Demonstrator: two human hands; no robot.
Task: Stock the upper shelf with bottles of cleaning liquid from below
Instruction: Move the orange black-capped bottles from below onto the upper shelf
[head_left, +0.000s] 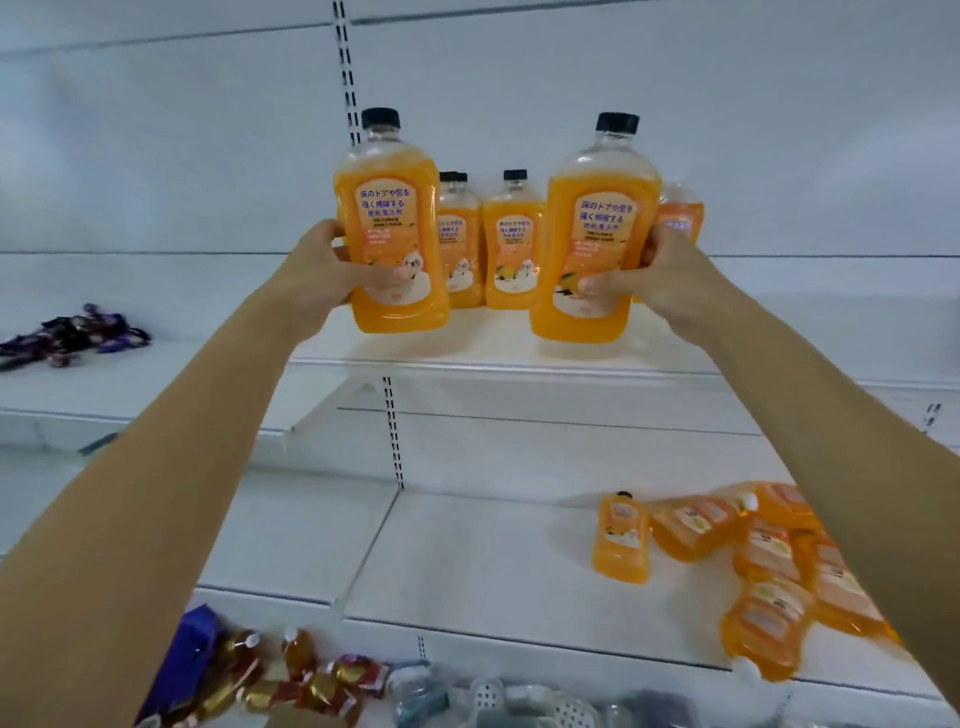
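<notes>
The fingers (374, 278) of the left hand (322, 265) are curled round the lower half of the left-hand bottle (392, 223) of orange cleaning liquid, with the thumb laid across the foot of its label. The right hand (660, 275) is wrapped in the same way round the right-hand bottle (597, 234), its thumb pressed against the lower label and the other fingers hidden behind the bottle. Both bottles are held upright, black caps uppermost, at the front of the upper shelf (493, 348). Whether their bases touch the shelf board cannot be told.

Further back on the upper shelf, between the two held bottles, a pair of standing bottles (460, 244) is seen one behind the other, and a single standing bottle (511, 249) is set just beside them. Another bottle (680, 213) is partly hidden behind the right hand.

Both bare forearms are stretched upward from the lower corners of the view. On the lower shelf (467, 561) a lone bottle (621, 540) is laid flat, and just to its right a heap of bottles (779, 571) is piled on its side, partly covered by the right forearm.

On the neighbouring shelf at the left a cluster of purple-wrapped items (72, 335) is seen. Gold and red wrapped sweets (291, 680) and a blue packet (192, 639) are spread along the bottom edge.
</notes>
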